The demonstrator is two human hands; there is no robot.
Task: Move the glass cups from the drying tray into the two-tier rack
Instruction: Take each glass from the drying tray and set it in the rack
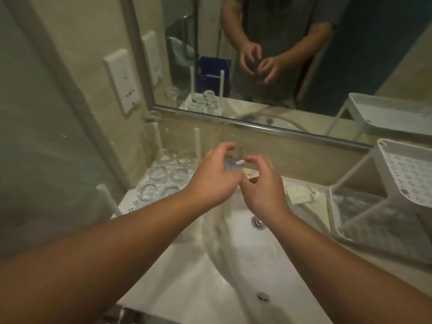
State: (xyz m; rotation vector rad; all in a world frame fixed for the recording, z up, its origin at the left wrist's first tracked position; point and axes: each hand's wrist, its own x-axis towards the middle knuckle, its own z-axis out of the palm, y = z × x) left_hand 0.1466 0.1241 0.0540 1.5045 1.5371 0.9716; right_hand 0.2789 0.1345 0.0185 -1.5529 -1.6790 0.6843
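Note:
My left hand (215, 181) grips a small glass cup (234, 160) in the air above the back of the sink. My right hand (264, 185) is right beside it, thumb and forefinger curved in a wide C, with the forefinger tip at the cup's right edge. Several more glass cups (161, 174) stand on the white perforated drying tray (132, 205) at the left. The white two-tier rack (350, 176) stands at the right, with its upper shelf (411, 176) and lower shelf (374, 220) both in view.
A white sink basin (233, 258) with a drain (258, 223) lies below my hands. A mirror (268, 73) runs along the back wall and reflects my hands. There is a wall socket (124, 80) at the left, and small packets (299, 192) lie on the counter.

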